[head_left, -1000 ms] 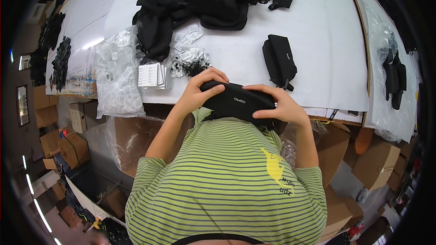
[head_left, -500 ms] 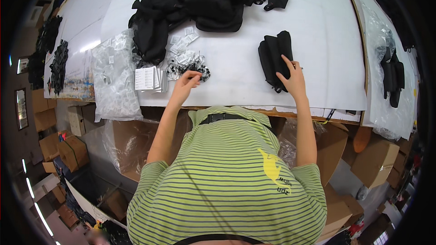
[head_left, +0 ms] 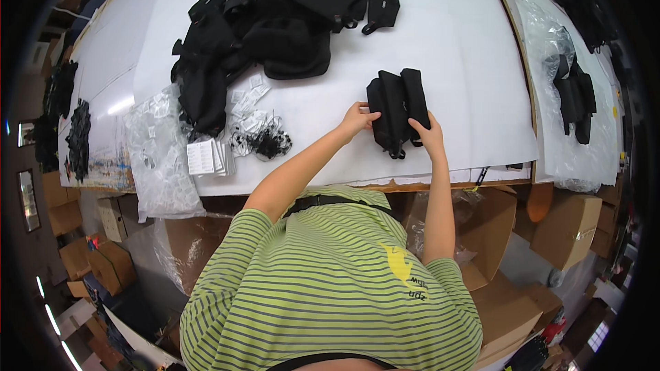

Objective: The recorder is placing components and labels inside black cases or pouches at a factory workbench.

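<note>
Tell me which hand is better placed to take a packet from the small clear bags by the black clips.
Left, most likely. The left hand rests at the near-left edge of the folded black pouches, on the side facing the small clear bags and black clips. The right hand lies on the pouches' far side, farther away.

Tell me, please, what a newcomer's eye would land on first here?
Probably both hands, the left hand and right hand, touching a small stack of black pouches near the white table's front edge. Behind lies a big heap of black bags.
</note>
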A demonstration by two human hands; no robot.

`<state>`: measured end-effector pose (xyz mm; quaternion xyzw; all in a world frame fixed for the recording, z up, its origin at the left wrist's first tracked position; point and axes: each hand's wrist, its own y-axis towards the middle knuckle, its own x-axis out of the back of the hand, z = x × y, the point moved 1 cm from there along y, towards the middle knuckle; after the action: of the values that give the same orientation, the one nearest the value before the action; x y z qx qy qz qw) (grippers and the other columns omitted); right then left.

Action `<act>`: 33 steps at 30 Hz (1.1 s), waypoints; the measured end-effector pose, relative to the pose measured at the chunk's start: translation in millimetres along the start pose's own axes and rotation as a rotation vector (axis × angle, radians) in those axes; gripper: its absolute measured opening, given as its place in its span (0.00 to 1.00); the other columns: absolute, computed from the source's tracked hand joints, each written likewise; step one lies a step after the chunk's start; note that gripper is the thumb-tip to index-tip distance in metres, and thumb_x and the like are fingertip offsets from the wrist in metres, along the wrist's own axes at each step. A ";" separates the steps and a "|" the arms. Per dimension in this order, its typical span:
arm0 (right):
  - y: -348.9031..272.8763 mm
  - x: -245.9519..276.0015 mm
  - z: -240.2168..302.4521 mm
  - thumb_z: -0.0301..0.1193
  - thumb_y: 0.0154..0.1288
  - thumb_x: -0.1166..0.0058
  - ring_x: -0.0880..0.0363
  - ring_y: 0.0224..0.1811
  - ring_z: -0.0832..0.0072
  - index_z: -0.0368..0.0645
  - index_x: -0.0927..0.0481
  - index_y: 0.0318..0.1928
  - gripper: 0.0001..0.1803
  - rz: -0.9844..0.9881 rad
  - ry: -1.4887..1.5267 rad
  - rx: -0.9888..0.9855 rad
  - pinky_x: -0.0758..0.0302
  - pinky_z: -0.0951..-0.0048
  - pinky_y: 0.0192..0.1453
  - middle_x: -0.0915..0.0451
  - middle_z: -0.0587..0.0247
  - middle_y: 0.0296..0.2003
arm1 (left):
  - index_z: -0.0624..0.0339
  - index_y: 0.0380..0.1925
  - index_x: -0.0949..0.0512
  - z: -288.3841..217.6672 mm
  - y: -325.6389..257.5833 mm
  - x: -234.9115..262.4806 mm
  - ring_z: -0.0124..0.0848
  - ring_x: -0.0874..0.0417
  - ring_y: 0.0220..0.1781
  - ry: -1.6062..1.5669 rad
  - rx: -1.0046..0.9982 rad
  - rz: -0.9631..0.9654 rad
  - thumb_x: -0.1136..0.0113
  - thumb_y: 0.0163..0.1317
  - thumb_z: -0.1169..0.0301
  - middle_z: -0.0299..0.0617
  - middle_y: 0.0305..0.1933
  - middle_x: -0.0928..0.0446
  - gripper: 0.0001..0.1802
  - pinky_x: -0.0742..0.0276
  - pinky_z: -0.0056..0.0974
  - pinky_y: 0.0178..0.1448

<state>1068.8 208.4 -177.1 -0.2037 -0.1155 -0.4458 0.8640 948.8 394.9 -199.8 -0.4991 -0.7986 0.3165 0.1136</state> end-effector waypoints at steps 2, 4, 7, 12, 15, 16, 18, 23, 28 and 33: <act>-5.9 3.2 -6.1 0.35 0.53 0.37 0.23 0.41 0.73 0.38 0.24 0.50 0.24 -0.033 0.098 -0.076 0.28 0.75 0.46 0.19 0.59 0.39 | 0.68 0.55 0.39 -12.2 -0.3 -9.5 0.31 0.21 0.36 0.028 -0.031 0.025 0.33 0.52 0.64 0.45 0.37 0.25 0.35 0.22 0.34 0.41; -8.9 6.0 -8.9 0.34 0.54 0.38 0.23 0.41 0.73 0.37 0.24 0.50 0.24 -0.068 0.101 -0.067 0.28 0.75 0.46 0.19 0.59 0.38 | 0.68 0.54 0.38 -22.2 1.0 -17.8 0.31 0.20 0.34 0.048 -0.058 0.044 0.33 0.52 0.64 0.43 0.34 0.26 0.34 0.21 0.33 0.37; -12.8 12.4 -8.3 0.34 0.55 0.39 0.23 0.42 0.73 0.36 0.24 0.50 0.23 -0.111 0.115 -0.059 0.29 0.75 0.48 0.20 0.58 0.39 | 0.68 0.50 0.37 -31.8 4.0 -27.7 0.31 0.21 0.28 0.183 -0.176 0.034 0.33 0.52 0.66 0.41 0.29 0.28 0.31 0.23 0.32 0.29; -16.5 13.1 -7.9 0.35 0.59 0.42 0.24 0.45 0.72 0.36 0.25 0.52 0.23 -0.138 0.094 -0.061 0.30 0.75 0.51 0.21 0.57 0.44 | 0.68 0.49 0.39 -30.5 9.3 -41.7 0.30 0.23 0.24 0.325 -0.226 -0.060 0.34 0.52 0.66 0.42 0.28 0.29 0.30 0.25 0.31 0.25; -15.3 15.7 -22.3 0.35 0.62 0.44 0.24 0.46 0.73 0.37 0.27 0.55 0.23 -0.171 0.177 -0.081 0.30 0.76 0.52 0.22 0.55 0.47 | 0.68 0.51 0.40 -25.4 9.7 -47.1 0.31 0.22 0.26 0.313 -0.201 -0.085 0.33 0.52 0.61 0.47 0.37 0.29 0.35 0.25 0.32 0.24; -16.0 15.2 -17.0 0.35 0.63 0.46 0.24 0.46 0.73 0.37 0.28 0.56 0.23 -0.180 0.208 -0.055 0.30 0.77 0.51 0.22 0.56 0.47 | 0.68 0.51 0.40 -18.5 12.6 -44.3 0.31 0.22 0.26 0.314 -0.196 -0.088 0.33 0.52 0.61 0.47 0.37 0.29 0.35 0.25 0.32 0.24; -17.5 12.5 -6.4 0.34 0.64 0.47 0.24 0.46 0.74 0.37 0.29 0.57 0.23 -0.186 0.240 -0.030 0.30 0.77 0.51 0.22 0.56 0.48 | 0.72 0.53 0.43 -6.0 17.0 -37.5 0.36 0.22 0.34 0.365 -0.297 -0.136 0.31 0.49 0.54 0.54 0.46 0.33 0.43 0.21 0.34 0.33; -22.8 11.8 12.3 0.32 0.64 0.48 0.24 0.46 0.73 0.39 0.30 0.59 0.23 -0.170 0.171 -0.058 0.29 0.77 0.51 0.22 0.57 0.49 | 0.77 0.54 0.45 -2.5 9.4 -53.1 0.46 0.30 0.53 0.318 -0.266 -0.134 0.29 0.40 0.43 0.59 0.52 0.39 0.56 0.30 0.41 0.57; -24.0 9.1 4.6 0.30 0.63 0.48 0.23 0.47 0.71 0.41 0.31 0.59 0.24 -0.187 -0.008 0.029 0.28 0.74 0.50 0.23 0.55 0.50 | 0.78 0.55 0.48 -1.8 5.0 -72.1 0.48 0.31 0.54 0.351 -0.255 -0.209 0.29 0.39 0.42 0.60 0.54 0.42 0.59 0.30 0.42 0.58; -20.9 22.8 7.4 0.30 0.63 0.48 0.23 0.47 0.70 0.43 0.31 0.60 0.24 -0.171 0.059 0.016 0.28 0.73 0.50 0.23 0.54 0.50 | 0.81 0.54 0.49 -2.9 -2.6 -90.7 0.49 0.38 0.60 0.400 -0.194 -0.220 0.31 0.40 0.40 0.60 0.54 0.46 0.60 0.33 0.42 0.60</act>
<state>1064.7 184.4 -156.6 -0.1728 -0.1105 -0.5226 0.8275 991.5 316.4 -183.8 -0.4704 -0.8365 0.1188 0.2548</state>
